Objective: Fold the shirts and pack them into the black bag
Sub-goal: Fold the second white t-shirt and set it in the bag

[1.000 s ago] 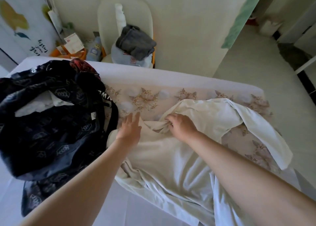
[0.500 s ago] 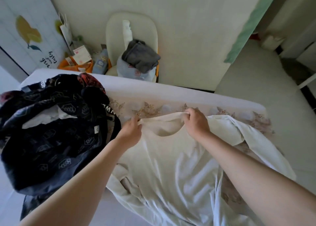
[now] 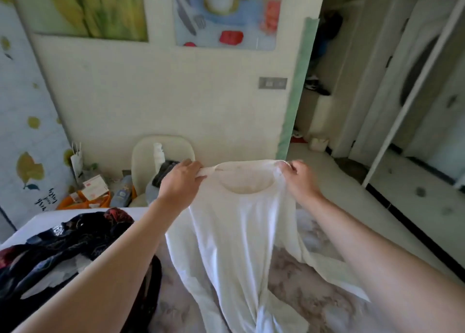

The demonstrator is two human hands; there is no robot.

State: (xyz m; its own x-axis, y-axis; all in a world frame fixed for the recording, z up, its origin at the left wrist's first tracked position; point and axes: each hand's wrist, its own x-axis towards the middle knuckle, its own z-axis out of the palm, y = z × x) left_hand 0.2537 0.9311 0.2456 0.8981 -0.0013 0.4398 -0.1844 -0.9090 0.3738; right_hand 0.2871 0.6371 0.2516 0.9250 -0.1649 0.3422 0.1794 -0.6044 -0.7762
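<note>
A white shirt (image 3: 239, 232) hangs in the air above the bed, neckline up and facing me. My left hand (image 3: 182, 181) grips its left shoulder seam and my right hand (image 3: 298, 179) grips the right shoulder. The lower part of the shirt trails down onto the patterned bedspread (image 3: 302, 305), with one sleeve spread to the right. The black bag (image 3: 63, 254) lies open on the bed at the lower left, white cloth showing inside it.
A cream chair (image 3: 141, 161) with grey clothes (image 3: 163, 174) piled on it stands against the wall behind the bed. Orange bags and boxes (image 3: 88, 196) sit on the floor to its left. An open floor and doorway lie to the right.
Both hands took the shirt by its shoulders and lifted it off the bed, spreading it apart. The camera view tilted upward toward the wall.
</note>
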